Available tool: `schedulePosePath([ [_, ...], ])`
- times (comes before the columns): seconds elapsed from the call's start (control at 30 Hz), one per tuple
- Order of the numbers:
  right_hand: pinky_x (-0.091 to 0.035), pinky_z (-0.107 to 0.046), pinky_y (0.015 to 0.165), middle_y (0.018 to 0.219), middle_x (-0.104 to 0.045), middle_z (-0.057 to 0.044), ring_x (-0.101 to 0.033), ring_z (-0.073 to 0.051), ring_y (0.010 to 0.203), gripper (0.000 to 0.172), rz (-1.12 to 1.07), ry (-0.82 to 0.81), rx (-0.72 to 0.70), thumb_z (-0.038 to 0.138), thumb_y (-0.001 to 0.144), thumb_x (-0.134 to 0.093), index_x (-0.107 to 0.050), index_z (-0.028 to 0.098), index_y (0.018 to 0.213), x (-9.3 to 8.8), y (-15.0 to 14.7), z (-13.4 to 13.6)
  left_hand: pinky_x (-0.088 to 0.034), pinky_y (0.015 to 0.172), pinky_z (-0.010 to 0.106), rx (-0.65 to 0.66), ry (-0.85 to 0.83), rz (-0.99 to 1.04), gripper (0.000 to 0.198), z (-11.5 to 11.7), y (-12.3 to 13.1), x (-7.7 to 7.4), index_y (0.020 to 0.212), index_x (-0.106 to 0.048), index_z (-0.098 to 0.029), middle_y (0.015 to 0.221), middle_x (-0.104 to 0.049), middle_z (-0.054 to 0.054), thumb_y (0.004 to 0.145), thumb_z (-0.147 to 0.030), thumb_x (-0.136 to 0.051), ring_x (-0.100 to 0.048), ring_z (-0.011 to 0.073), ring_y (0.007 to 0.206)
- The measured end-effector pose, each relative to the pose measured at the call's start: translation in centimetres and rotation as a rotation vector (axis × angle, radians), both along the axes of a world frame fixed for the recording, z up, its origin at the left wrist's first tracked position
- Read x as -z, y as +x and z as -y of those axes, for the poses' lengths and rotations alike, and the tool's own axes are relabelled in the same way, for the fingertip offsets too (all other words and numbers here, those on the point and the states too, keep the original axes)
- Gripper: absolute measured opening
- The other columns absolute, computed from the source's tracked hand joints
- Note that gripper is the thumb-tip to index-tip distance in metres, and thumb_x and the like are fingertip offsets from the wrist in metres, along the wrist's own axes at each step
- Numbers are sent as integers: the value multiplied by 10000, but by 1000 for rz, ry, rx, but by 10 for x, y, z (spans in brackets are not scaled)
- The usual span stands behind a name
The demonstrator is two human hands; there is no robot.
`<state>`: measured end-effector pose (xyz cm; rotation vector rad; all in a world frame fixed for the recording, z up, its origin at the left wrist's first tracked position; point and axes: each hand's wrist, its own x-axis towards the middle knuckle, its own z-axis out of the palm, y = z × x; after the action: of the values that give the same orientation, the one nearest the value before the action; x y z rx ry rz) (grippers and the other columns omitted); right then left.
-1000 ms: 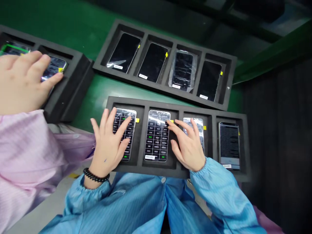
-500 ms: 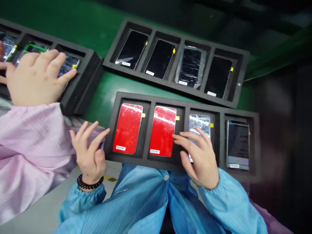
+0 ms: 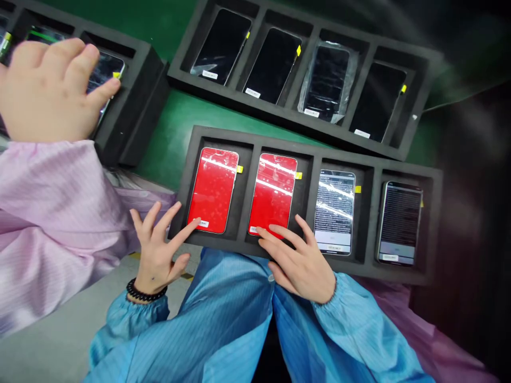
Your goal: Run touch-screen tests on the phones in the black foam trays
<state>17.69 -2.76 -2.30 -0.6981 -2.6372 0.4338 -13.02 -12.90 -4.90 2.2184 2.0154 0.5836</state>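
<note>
A black foam tray [image 3: 245, 243] lies before me with smartphones in its compartments. My left hand [image 3: 162, 250] is open, its index fingertip at the label on the lower part of the leftmost red-screen phone [image 3: 215, 186]. Fingers spread, my right hand [image 3: 299, 260] reaches over the tray's front edge, fingertips at the bottom of the second red-screen phone [image 3: 275, 186]. To its right sits a phone showing lines of text [image 3: 334, 215]. The rightmost phone [image 3: 400, 221] has a dark screen with text and a grey band below. Yellow tabs stick out beside the phones.
Behind stands a second foam tray [image 3: 255, 113] holding dark-screened phones, one wrapped in clear film. At left, a co-worker's hand [image 3: 56, 90] in a pink sleeve is over another foam tray [image 3: 139, 96]. The work surface [image 3: 159, 133] is green.
My left hand has moved right onto the first red phone. My right hand has shifted left and down from the text-screen phone to the second red phone's lower end. The camera view has shifted.
</note>
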Motion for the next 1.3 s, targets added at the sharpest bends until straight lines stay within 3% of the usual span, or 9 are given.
schedulePosePath([
  [0.17, -221, -583, 1283, 1359, -700, -62, -609, -244, 1255, 356, 55, 0, -45, 274, 1002, -456, -658, 146, 1266, 1, 1, 1, 14, 1303, 622, 21, 28, -8, 581, 3, -2, 3, 1484, -510, -367, 1707, -180, -65, 1018, -587, -242, -179, 368, 1573],
  [0.33, -159, -551, 1308, 1348, -706, -46, -627, -236, 1224, 374, 62, 35, -45, 320, 1035, -393, -676, 157, 1217, 1, 0, 1, -15, 1304, 622, -2, -9, -12, 609, 5, -4, 7, 1466, -537, -362, 1689, -239, -34, 1009, -620, -228, -212, 368, 1562],
  [0.47, -109, -520, 1321, 1344, -709, -48, -621, -228, 1229, 370, 42, 46, -36, 323, 1038, -399, -676, 141, 1201, 1, -1, 0, 2, 1283, 664, 44, 37, 0, 579, 3, -4, 9, 1539, -432, -373, 1693, -233, 14, 1024, -567, -253, -193, 354, 1568],
  [0.7, -315, -588, 1243, 1368, -692, -81, -614, -258, 1248, 363, 60, -3, -53, 325, 1013, -457, -665, 138, 1245, 3, 0, 1, -15, 1274, 685, 39, 41, -21, 576, 5, -4, 12, 1523, -456, -379, 1674, -273, 35, 1016, -572, -265, -192, 365, 1564],
  [1.03, -347, -609, 1223, 1385, -676, -109, -590, -278, 1300, 369, 65, -20, -58, 330, 1011, -470, -664, 137, 1258, 4, 1, 1, -25, 1279, 675, 42, 65, 1, 580, 4, -2, 14, 1544, -426, -375, 1652, -326, 45, 1015, -572, -294, -218, 370, 1556],
  [1.3, -333, -587, 1233, 1385, -679, -96, -590, -266, 1285, 397, 68, 18, -48, 365, 1035, -413, -671, 136, 1233, 3, 0, 1, -37, 1280, 667, 37, 99, 8, 596, 3, -2, 15, 1579, -350, -375, 1670, -284, 45, 1018, -564, -283, -217, 362, 1557],
])
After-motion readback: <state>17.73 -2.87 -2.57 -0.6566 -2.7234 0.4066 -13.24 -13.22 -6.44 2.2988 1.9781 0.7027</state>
